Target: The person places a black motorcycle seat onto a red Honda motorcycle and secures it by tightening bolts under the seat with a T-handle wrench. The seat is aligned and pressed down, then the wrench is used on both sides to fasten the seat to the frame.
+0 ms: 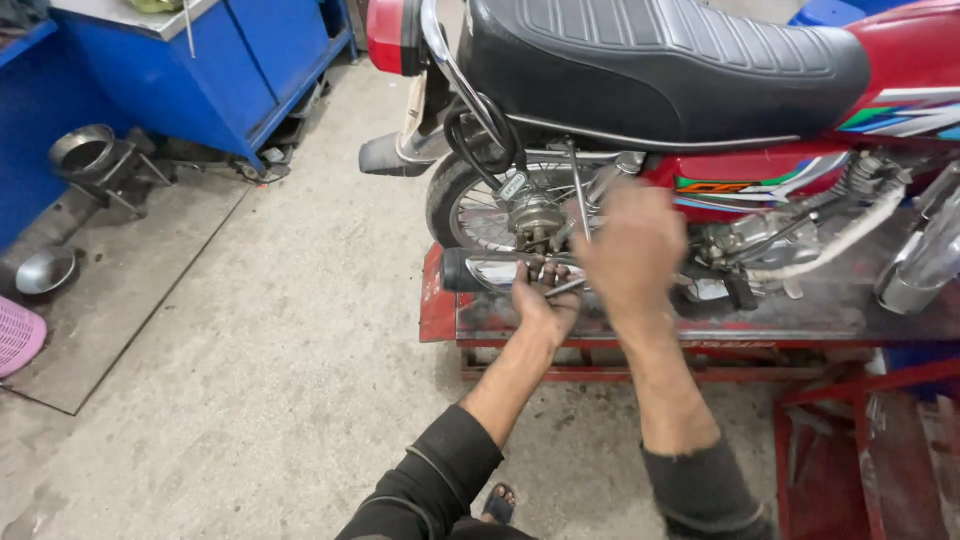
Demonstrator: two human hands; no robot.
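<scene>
While the left hand (545, 300) is curling its fingers around the wrench (562, 288) just under the exhaust pipe (480, 270), the right hand (632, 250) is blurring past, grip unclear; I'd be keeping that wrench squarely seated

Grey concrete floor (300, 330), blue workbench (215, 70), red stand (700, 325)

Soft, even daylight fills the scene, bright enough for clear colour, and the concrete floor (270, 340) carries only faint, diffuse shadows. The right hand (632, 250) is smeared by motion blur, while the left hand (543, 300) and the rear wheel (500, 205) stay fairly sharp. Mild glare shows on the chrome exhaust (925, 265) and the black seat (660, 60), and wide-angle distortion bends lines near the edges.
</scene>
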